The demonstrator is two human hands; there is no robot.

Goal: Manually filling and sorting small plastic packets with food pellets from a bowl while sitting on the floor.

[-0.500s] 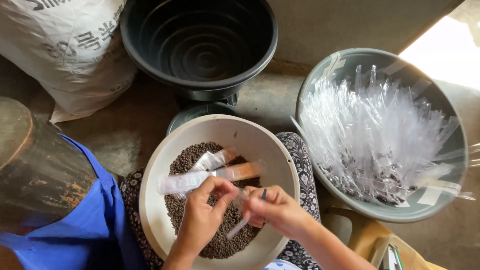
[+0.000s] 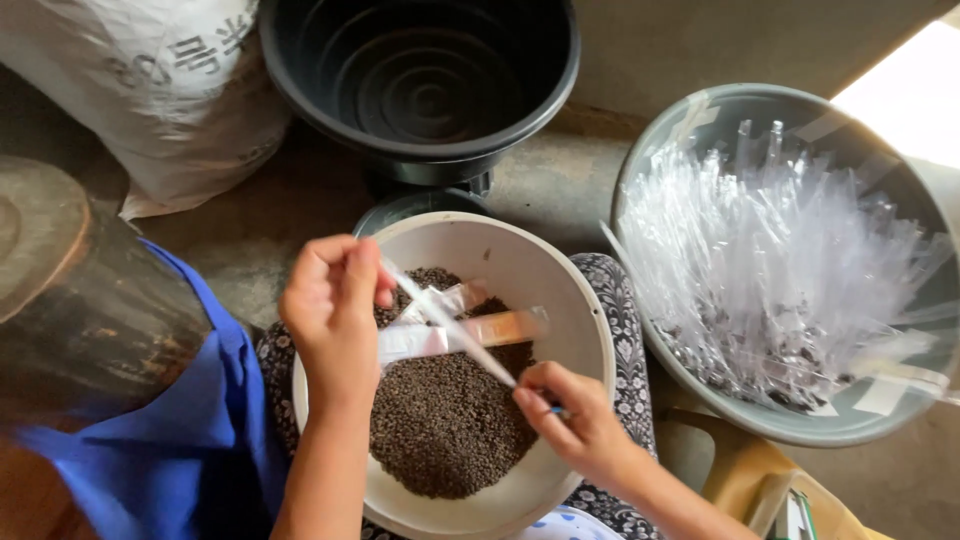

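A white bowl on my lap holds dark brown granules and a few flat clear sleeves lying on them. My left hand is raised over the bowl's left side, pinching the upper end of a thin clear plastic tube. My right hand grips the tube's lower end over the bowl's right side. The tube stretches at a slant between the two hands, above the granules.
A grey basin at the right is full of several clear plastic tubes. A black tub stands behind the bowl, a white sack at upper left. A brown wooden stump and blue cloth lie left.
My hands were close together over the granules. Now they have drawn apart, the left hand rising to the left, and the tube is stretched between them.
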